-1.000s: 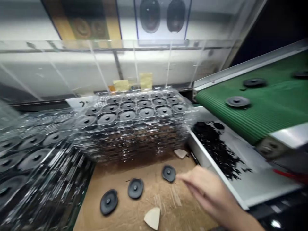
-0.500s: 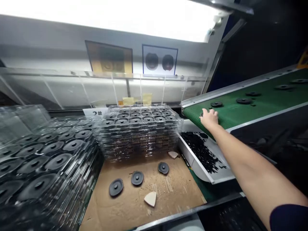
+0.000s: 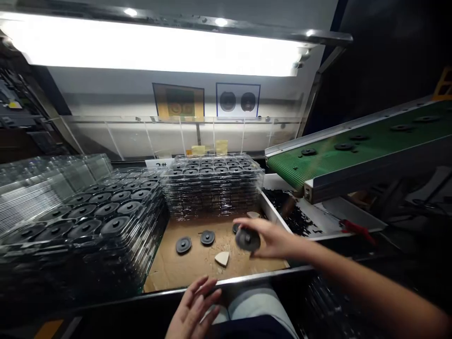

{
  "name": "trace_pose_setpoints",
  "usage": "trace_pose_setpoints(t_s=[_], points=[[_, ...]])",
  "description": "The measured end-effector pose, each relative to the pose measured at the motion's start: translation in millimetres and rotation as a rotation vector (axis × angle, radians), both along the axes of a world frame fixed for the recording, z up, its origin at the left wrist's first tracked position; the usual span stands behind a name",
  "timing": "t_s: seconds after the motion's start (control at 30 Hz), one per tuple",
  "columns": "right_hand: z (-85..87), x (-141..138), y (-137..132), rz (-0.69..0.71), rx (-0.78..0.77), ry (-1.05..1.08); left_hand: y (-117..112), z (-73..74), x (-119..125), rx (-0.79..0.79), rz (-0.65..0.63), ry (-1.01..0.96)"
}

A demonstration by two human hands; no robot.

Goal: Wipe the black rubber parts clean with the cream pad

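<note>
Between the thumb and fingers of my right hand (image 3: 273, 239) is a round dark rubber disc (image 3: 248, 239) with a small knob at its centre, held above the cardboard (image 3: 165, 273). My left hand (image 3: 196, 306) hovers at the near edge of the bench, fingers apart, holding nothing. On the cardboard lie two similar discs, a left one (image 3: 183, 245) and a middle one (image 3: 207, 238). A third disc (image 3: 236, 228) is partly hidden behind my right hand. Close to them rests a pale triangular piece (image 3: 222, 258); another pale piece (image 3: 253, 214) sits farther back.
Stacked clear trays full of discs stand at the back (image 3: 215, 188) and left (image 3: 106, 212). At right, a green conveyor (image 3: 325, 162) carries several discs above a white bin (image 3: 278, 219) of black scraps. A red-handled tool (image 3: 358, 230) lies beyond. A metal edge (image 3: 243, 278) borders the bench.
My right hand has come from the conveyor's lower end to above the cardboard, bringing a disc. My left hand has entered at the bottom. The view has shifted.
</note>
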State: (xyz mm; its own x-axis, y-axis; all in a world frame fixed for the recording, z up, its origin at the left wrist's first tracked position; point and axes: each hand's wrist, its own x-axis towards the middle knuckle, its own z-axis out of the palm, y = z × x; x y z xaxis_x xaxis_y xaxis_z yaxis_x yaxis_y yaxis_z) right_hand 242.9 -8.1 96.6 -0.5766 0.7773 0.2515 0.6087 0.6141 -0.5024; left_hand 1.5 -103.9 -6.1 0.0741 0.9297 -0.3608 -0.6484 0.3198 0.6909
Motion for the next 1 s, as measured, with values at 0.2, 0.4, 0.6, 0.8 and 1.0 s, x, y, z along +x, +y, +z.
trace_pose_setpoints(t_s=[0.2,0.4,0.6,0.8,1.0], points=[[-66.5,-38.0,-98.1,0.043,-0.145,0.243,-18.6,-17.4,43.2,0.266,-0.106,-0.015],[-101.7,-43.6,-123.5,-0.222,-0.348,0.421,-20.2,-26.7,41.2,0.226,-0.281,-0.010],[-97.7,-49.1,-112.3,-0.209,-0.367,0.357,-8.4,-30.4,40.3,0.058,-0.299,-0.155],[-120.2,-47.6,-47.6,-0.204,-0.302,0.280,17.6,-12.4,15.7,-0.062,-0.084,-0.270],[-191.9,-65.2,36.5,-0.354,-0.343,0.209,65.7,-16.8,1.8,-0.131,0.020,-0.275]])
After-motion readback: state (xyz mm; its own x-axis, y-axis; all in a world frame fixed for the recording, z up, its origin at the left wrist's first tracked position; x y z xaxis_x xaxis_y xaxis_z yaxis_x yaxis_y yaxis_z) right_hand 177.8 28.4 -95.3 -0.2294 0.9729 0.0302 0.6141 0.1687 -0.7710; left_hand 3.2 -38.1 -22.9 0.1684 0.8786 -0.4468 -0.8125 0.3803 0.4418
